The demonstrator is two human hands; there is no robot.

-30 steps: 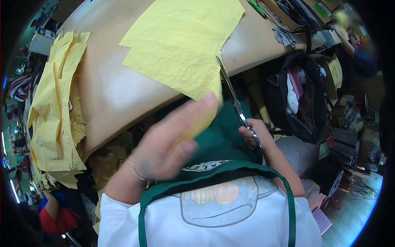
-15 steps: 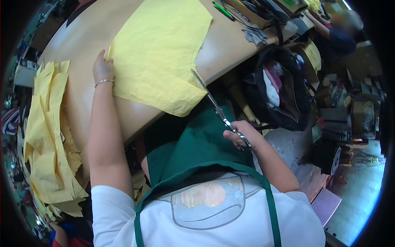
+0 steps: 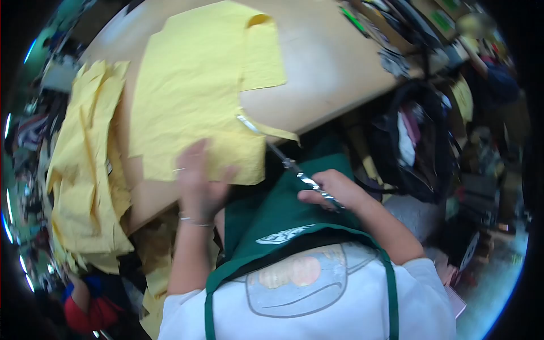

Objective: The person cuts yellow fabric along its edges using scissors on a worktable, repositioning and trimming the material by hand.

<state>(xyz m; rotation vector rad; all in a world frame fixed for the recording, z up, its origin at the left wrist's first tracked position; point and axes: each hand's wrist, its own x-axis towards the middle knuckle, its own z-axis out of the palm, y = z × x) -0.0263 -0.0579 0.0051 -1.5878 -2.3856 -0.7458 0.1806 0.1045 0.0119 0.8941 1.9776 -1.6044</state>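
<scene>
A large, slightly crinkled yellow sheet (image 3: 187,96) lies on the table, its upper right corner curled over. I cannot tell whether it is cloth, paper or leather. My right hand (image 3: 335,191) grips the handles of long metal scissors (image 3: 292,165). Their blades reach the sheet's right edge, where a narrow yellow strip (image 3: 279,134) sticks out beside them. My left hand (image 3: 203,178) is over the near part of the sheet, smeared by motion, with thumb and fingers apart. Whether it touches the sheet is unclear.
Layered yellow pieces (image 3: 85,164) hang over the left side of the table (image 3: 328,73). Pens and a grey rag (image 3: 393,61) lie at the back right. Below the right edge is an open black bag (image 3: 416,141). Another person (image 3: 493,79) is at the far right.
My left hand has come from the sheet's far left edge down to its near part. The sheet has shifted and turned, its upper right corner now curled. The scissors stay at its right edge.
</scene>
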